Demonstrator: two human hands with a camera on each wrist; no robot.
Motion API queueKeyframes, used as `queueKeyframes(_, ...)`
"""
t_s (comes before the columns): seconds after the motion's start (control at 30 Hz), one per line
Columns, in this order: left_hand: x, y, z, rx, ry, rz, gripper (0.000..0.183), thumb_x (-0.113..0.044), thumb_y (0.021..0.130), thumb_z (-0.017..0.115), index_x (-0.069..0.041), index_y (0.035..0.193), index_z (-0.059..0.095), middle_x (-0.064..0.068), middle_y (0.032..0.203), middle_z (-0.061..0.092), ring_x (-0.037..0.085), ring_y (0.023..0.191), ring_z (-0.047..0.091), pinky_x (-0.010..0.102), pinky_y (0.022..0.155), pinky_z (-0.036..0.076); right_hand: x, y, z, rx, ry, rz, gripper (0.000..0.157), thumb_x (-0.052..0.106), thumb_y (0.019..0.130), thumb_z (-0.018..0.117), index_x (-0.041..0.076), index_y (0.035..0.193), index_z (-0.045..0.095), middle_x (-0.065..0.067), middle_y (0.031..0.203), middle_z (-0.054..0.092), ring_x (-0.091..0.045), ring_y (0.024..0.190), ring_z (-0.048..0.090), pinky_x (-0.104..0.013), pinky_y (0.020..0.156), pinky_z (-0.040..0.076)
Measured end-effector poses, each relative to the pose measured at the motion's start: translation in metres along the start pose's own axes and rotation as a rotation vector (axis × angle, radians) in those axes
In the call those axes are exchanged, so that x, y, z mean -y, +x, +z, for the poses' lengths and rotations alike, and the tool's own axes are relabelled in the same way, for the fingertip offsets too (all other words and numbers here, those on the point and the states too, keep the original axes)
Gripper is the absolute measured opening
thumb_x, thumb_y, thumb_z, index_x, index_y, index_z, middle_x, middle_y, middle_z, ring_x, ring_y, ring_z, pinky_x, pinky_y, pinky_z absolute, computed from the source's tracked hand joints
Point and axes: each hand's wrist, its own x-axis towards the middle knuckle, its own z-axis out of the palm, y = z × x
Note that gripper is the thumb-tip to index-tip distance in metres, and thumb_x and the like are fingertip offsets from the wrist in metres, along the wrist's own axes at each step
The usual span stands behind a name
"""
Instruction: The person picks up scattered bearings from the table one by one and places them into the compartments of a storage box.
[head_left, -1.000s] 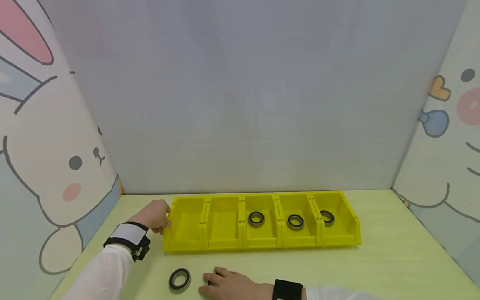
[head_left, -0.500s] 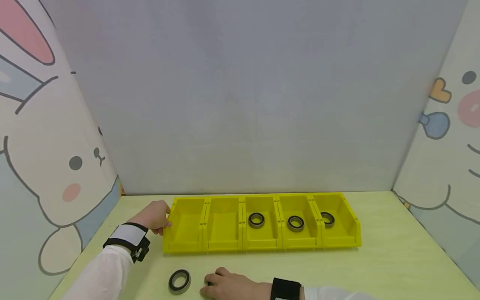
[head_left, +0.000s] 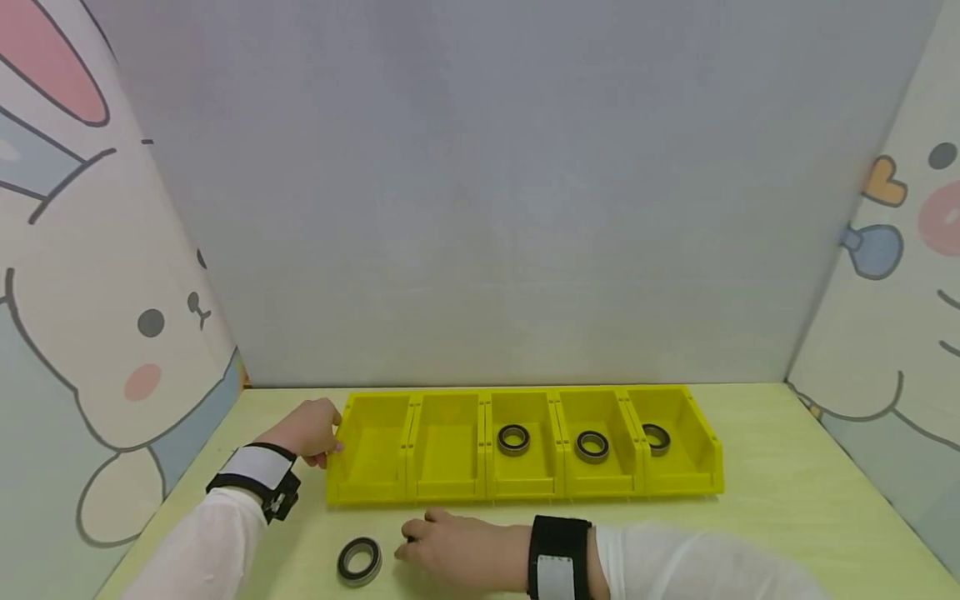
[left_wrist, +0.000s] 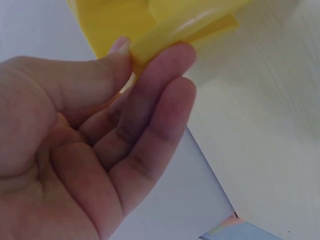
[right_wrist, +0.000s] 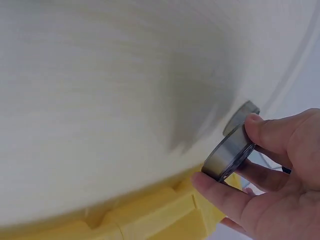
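My left hand point(head_left: 309, 432) pinches the left side wall of a yellow bin row point(head_left: 450, 492); in the left wrist view thumb and fingers close on the yellow edge point(left_wrist: 175, 30). My right hand point(head_left: 457, 546) is in front of the row. The right wrist view shows it pinching a metal ball bearing point(right_wrist: 227, 155) between thumb and fingers; the head view mostly hides this bearing behind the fingers. Another bearing point(head_left: 359, 562), black-faced with a steel rim, lies on the table left of the right hand.
The row has several compartments side by side. Single bearings lie in the middle one point(head_left: 513, 440), the one right of it point(head_left: 592, 447) and the rightmost point(head_left: 656, 439). A grey wall point(head_left: 510, 208) stands behind, with cartoon-printed panels point(head_left: 97, 350) at both sides.
My right hand has risen off the table and moved forward toward the bins with the bearing. The left hand keeps its grip, and the bearing on the table has stayed in place.
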Motion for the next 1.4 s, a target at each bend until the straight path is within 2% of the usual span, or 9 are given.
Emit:
queueKeyframes(0.1,0.000,-0.001,-0.001,0.000,0.001,0.004,0.046,-0.002,0.085,0.066,0.018,0.123,0.050,0.008,0.066,0.062,0.017,0.049,0.063,0.025,0.050,0.054,-0.011,0.011,-0.016,-0.029,-0.095,0.040,0.037,0.020,0.093,0.060,0.020,0.129,0.058,0.000,0.128,0.055,-0.009,0.106,0.053,-0.017,0.087,0.043)
queueKeyframes(0.17,0.000,-0.002,-0.001,0.001,0.003,0.006,0.046,-0.002,0.085,0.066,0.018,0.123,0.051,0.008,0.065,0.063,0.017,0.049,0.063,0.025,0.050,0.054,-0.021,0.020,-0.024,-0.049,-0.147,0.068,0.036,0.021,0.093,0.060,0.020,0.129,0.058,0.000,0.127,0.056,-0.010,0.109,0.053,-0.020,0.087,0.043)
queueKeyframes(0.27,-0.002,-0.003,-0.002,-0.002,0.011,0.016,0.044,-0.001,0.085,0.066,0.018,0.121,0.052,0.008,0.064,0.063,0.017,0.049,0.063,0.026,0.049,0.054,-0.039,0.035,-0.029,-0.075,-0.223,0.124,0.034,0.020,0.095,0.057,0.018,0.129,0.058,0.000,0.123,0.058,-0.010,0.110,0.052,-0.023,0.087,0.042)
queueKeyframes(0.33,-0.002,-0.003,-0.001,-0.004,0.015,0.019,0.042,-0.001,0.085,0.066,0.018,0.121,0.053,0.008,0.064,0.063,0.017,0.049,0.062,0.026,0.049,0.054,-0.050,0.044,-0.028,-0.085,-0.229,0.171,0.034,0.020,0.095,0.057,0.017,0.130,0.057,0.000,0.120,0.058,-0.010,0.106,0.052,-0.023,0.085,0.041)
queueKeyframes(0.5,-0.001,-0.004,0.000,-0.005,0.016,0.020,0.043,-0.002,0.085,0.066,0.017,0.121,0.053,0.008,0.065,0.063,0.017,0.049,0.063,0.026,0.050,0.054,-0.070,0.059,-0.025,-0.089,-0.120,0.317,0.037,0.017,0.095,0.058,0.014,0.132,0.056,-0.003,0.121,0.057,-0.014,0.102,0.051,-0.025,0.083,0.038)
queueKeyframes(0.67,0.001,-0.004,0.000,-0.002,0.007,0.023,0.044,-0.002,0.086,0.066,0.018,0.122,0.052,0.009,0.065,0.064,0.020,0.051,0.064,0.026,0.050,0.055,-0.080,0.072,-0.017,-0.086,-0.104,0.387,0.037,0.014,0.096,0.056,0.013,0.132,0.055,-0.004,0.122,0.057,-0.015,0.102,0.052,-0.026,0.085,0.041)
queueKeyframes(0.93,0.004,0.000,0.001,-0.012,0.008,0.032,0.045,-0.003,0.086,0.066,0.018,0.123,0.051,0.008,0.065,0.063,0.020,0.051,0.065,0.027,0.050,0.055,-0.085,0.083,-0.014,-0.055,-0.104,0.526,0.035,0.016,0.097,0.054,0.005,0.130,0.053,-0.010,0.122,0.058,-0.021,0.111,0.053,-0.034,0.098,0.044)
queueKeyframes(1.2,0.000,-0.004,-0.002,-0.005,0.000,0.024,0.044,-0.003,0.086,0.066,0.017,0.123,0.052,0.009,0.067,0.064,0.020,0.051,0.064,0.026,0.051,0.055,-0.086,0.086,-0.010,-0.055,-0.015,0.666,0.025,0.016,0.096,0.054,0.004,0.116,0.062,-0.009,0.113,0.062,-0.023,0.103,0.055,-0.040,0.093,0.047)
queueKeyframes(1.4,-0.002,-0.005,-0.003,-0.002,0.012,0.023,0.043,-0.003,0.086,0.066,0.016,0.122,0.053,0.008,0.066,0.065,0.019,0.050,0.064,0.026,0.050,0.055,-0.087,0.084,-0.008,-0.033,-0.092,0.709,0.024,0.019,0.097,0.053,0.005,0.113,0.065,-0.008,0.109,0.064,-0.022,0.097,0.057,-0.038,0.087,0.050)
